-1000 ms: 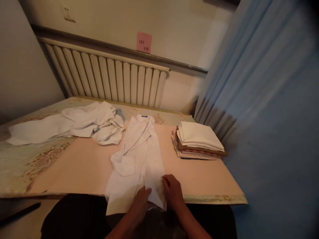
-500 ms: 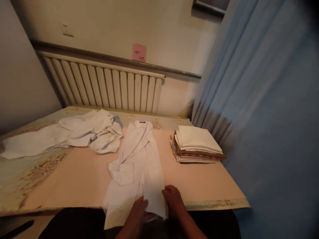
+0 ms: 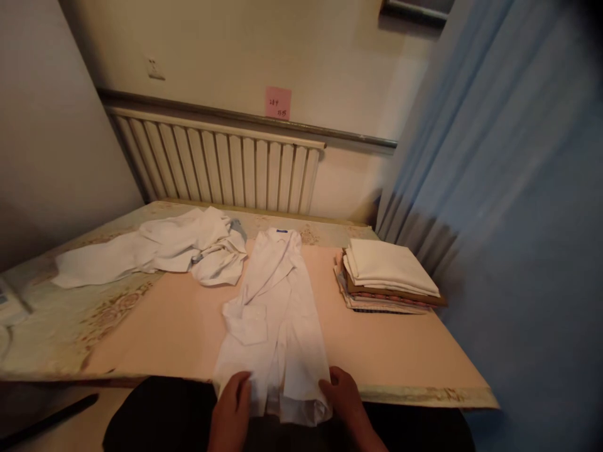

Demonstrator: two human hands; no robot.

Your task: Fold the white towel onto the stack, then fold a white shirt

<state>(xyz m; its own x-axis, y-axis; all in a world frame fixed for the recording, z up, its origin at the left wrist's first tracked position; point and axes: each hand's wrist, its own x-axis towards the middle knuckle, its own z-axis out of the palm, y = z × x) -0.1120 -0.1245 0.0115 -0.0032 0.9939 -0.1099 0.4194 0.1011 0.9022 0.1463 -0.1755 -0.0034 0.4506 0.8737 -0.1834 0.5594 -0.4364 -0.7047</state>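
Note:
A white shirt (image 3: 301, 326) lies lengthwise on the peach cloth, its collar with a blue label at the far end and one cuffed sleeve folded across the front. The shirt's lower end hangs over the table's near edge. My left hand (image 3: 232, 405) is closed on the left side of that lower end, thumb on top. At the opposite side, my right hand (image 3: 343, 395) pinches the shirt's right edge close to the hem. The fingers under the fabric are hidden.
A neat stack of folded cloths (image 3: 391, 270) sits to the right. Crumpled white garments (image 3: 188, 245) lie at the left on the flowered tablecloth (image 3: 117, 304). Behind the table is a radiator (image 3: 226, 166); a blue curtain (image 3: 513, 220) hangs along the right side.
My left hand has moved from the middle of the hem to the shirt's left side. My right hand stays at the right edge. The view has shifted slightly left.

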